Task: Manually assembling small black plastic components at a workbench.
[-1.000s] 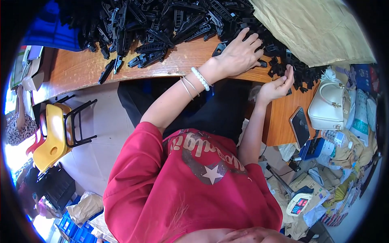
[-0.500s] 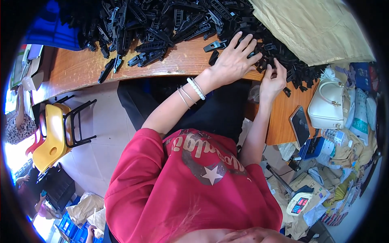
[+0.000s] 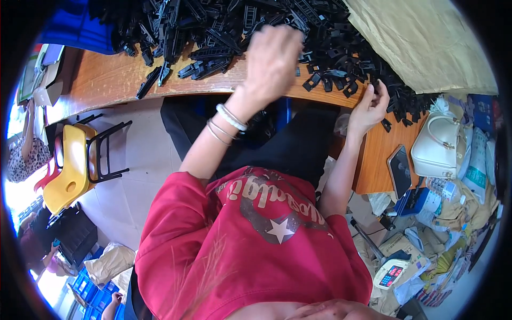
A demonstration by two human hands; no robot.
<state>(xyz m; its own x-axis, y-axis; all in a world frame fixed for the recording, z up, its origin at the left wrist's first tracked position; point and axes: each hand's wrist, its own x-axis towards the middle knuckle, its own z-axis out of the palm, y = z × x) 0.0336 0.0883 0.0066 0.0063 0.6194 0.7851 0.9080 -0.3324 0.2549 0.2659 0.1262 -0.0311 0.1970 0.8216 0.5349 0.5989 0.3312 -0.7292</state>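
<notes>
My left hand (image 3: 273,61), with a white bead bracelet and thin bangles at the wrist, hangs over the front of the heap of long black plastic parts (image 3: 213,37). Motion smears its fingers, and whatever they may hold is hidden. Small black plastic clips (image 3: 333,80) with square openings lie on the wooden table (image 3: 114,77) between my hands. At the right edge of those clips is my right hand (image 3: 369,111), thumb and forefinger curled toward each other. Dark parts behind the fingertips hide what is between them.
Brown paper (image 3: 426,48) covers the heap's right side. A blue bin (image 3: 80,26) stands at the far left. On the right are a phone (image 3: 399,170), a white handbag (image 3: 434,146) and a water bottle (image 3: 441,188). Yellow chairs (image 3: 72,165) and other people are at left.
My left hand has lifted away from the small clips and swung left over the long parts, uncovering the clips. My right hand has shifted slightly right in the picture; the whole view has moved a little.
</notes>
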